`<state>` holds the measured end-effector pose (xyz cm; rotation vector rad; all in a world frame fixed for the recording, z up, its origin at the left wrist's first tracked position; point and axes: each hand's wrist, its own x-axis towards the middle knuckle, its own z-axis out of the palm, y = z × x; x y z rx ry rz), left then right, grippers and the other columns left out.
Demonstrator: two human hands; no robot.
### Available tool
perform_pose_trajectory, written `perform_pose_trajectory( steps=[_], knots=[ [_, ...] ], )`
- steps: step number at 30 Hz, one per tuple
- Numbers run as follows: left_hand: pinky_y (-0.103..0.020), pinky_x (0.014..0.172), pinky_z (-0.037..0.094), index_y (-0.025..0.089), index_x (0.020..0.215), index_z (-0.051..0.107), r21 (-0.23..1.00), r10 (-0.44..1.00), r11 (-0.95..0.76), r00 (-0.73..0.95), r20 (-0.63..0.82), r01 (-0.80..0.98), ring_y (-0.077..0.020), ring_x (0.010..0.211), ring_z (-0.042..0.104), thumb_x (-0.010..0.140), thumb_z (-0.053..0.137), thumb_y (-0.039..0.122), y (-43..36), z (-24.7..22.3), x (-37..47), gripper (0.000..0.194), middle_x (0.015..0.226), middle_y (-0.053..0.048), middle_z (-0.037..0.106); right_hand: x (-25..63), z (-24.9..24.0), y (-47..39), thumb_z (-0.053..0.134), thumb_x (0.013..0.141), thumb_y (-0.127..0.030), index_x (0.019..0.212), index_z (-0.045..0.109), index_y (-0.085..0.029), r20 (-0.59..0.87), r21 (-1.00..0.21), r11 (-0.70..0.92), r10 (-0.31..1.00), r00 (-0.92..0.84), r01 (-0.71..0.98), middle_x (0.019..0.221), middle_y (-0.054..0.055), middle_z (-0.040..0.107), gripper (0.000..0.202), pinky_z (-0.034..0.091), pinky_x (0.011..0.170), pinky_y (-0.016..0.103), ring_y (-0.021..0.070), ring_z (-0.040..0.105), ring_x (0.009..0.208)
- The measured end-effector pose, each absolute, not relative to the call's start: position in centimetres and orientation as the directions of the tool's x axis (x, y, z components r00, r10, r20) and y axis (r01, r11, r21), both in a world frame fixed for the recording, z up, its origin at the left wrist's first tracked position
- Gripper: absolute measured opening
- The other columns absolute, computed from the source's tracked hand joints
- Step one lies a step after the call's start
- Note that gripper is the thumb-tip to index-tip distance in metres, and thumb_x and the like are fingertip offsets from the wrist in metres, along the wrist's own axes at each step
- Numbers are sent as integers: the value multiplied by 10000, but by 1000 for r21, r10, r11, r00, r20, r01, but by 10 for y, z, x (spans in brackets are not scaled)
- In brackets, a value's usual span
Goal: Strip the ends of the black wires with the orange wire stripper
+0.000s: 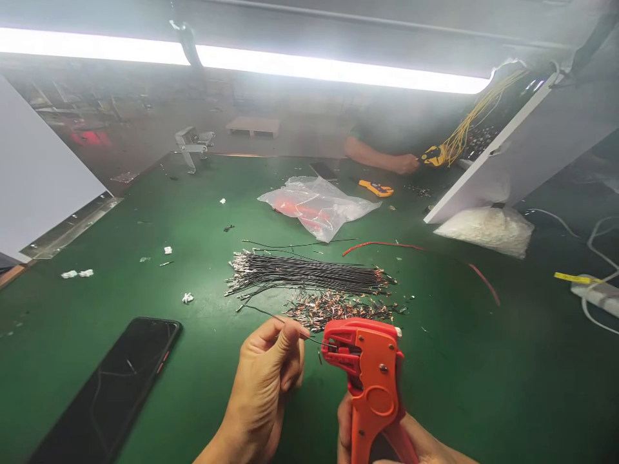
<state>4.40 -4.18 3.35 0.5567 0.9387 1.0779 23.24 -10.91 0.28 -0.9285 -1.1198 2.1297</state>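
My left hand (271, 374) pinches a thin black wire (264, 311) between thumb and fingers. One end of the wire trails up and left to a metal terminal; the other reaches into the jaws of a red-orange wire stripper (377, 374). My right hand (345, 419) is wrapped round the stripper's handles, partly hidden behind them. Just beyond the hands lies a heap of short wire scraps (338, 309) with copper-coloured ends. Behind that rests a bundle of black wires (309, 270), with silvery terminals at its left end and bare copper at its right.
A dark phone (111, 386) lies at front left on the green table (203, 212). Farther back are a plastic bag (319, 206) with red contents, a yellow tool (376, 188) and a bag of white pieces (488, 231). Across the table, a person's hand (406, 163) holds another yellow tool (434, 155).
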Motion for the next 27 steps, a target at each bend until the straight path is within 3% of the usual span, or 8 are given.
perform_pose_trajectory(
  steps=[13, 27],
  knots=[
    [-205, 453, 158, 163, 678, 590, 836, 908, 406, 59, -415, -368, -31, 422, 195, 694, 764, 615, -45, 36, 47, 484, 401, 112, 323, 230, -5, -109, 699, 807, -517, 946, 559, -180, -275, -870, -461, 748, -604, -175, 834, 43, 576, 390, 460, 754, 353, 184, 554, 749],
    [-223, 451, 119, 181, 616, 515, 828, 896, 434, 74, -438, -354, -42, 424, 181, 711, 763, 571, -44, 37, 45, 472, 393, 106, 314, 230, -17, -116, 701, 827, -509, 899, 526, -176, -175, -870, -400, 799, -575, -290, 772, 8, 486, 383, 368, 616, 275, 124, 409, 637]
  ],
)
